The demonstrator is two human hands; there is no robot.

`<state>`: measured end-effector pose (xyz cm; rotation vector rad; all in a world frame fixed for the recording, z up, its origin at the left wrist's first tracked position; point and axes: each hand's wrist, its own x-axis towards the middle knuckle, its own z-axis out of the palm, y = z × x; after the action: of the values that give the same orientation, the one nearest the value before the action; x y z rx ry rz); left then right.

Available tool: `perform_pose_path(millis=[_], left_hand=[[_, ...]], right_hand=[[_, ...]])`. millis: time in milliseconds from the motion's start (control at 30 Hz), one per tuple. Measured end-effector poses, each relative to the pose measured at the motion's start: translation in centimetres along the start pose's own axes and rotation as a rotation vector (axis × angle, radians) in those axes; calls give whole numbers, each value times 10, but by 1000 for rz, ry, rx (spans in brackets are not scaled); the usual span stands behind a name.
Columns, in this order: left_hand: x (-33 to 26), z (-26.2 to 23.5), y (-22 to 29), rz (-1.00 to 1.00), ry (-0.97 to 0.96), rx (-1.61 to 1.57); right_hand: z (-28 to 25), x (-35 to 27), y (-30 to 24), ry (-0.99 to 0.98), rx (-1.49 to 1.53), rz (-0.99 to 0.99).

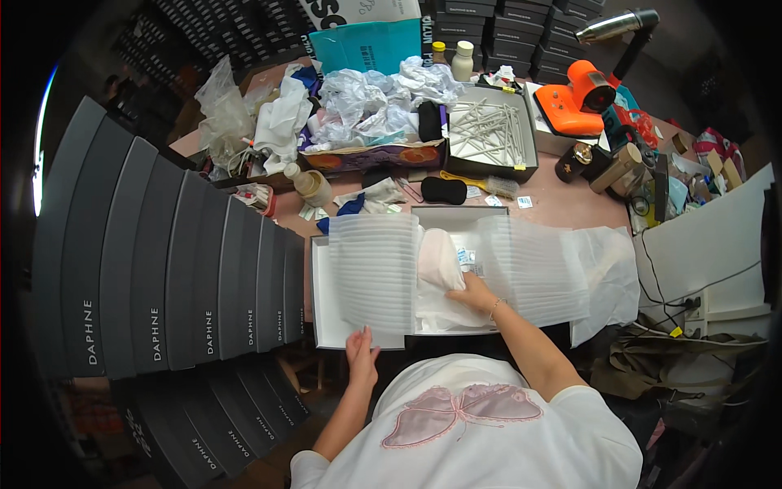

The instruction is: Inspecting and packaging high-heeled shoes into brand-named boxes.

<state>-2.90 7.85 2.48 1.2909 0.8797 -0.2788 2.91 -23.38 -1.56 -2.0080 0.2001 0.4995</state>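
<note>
Pale bundle (438, 259) is gripped by the curled right hand (474, 294), left hand (362, 359) half-open beside box lid (321, 293)

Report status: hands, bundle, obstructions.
Left hand open at near edge of white-lined tray. Right hand at pale bundle in open box. Foam sheets flank bundle, its middle uncovered.

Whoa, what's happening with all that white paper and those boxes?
A person is working over an open box. Their right hand is at the lower end of a pale pink item lying on white paper there; I can't tell what the item is. Their left hand is by the near edge of a shallow white tray. One ribbed white sheet lies across that tray, and another spreads out to the right.
</note>
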Motion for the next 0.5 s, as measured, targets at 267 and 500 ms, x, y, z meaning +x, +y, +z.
perform_pose_path(millis=[267,500], left_hand=[[6,43,16,184,-413,-301],[25,59,-15,1436,-922,1101]], right_hand=[[-23,-12,-29,-107,123,76],[26,-1,5,311,-319,-36]])
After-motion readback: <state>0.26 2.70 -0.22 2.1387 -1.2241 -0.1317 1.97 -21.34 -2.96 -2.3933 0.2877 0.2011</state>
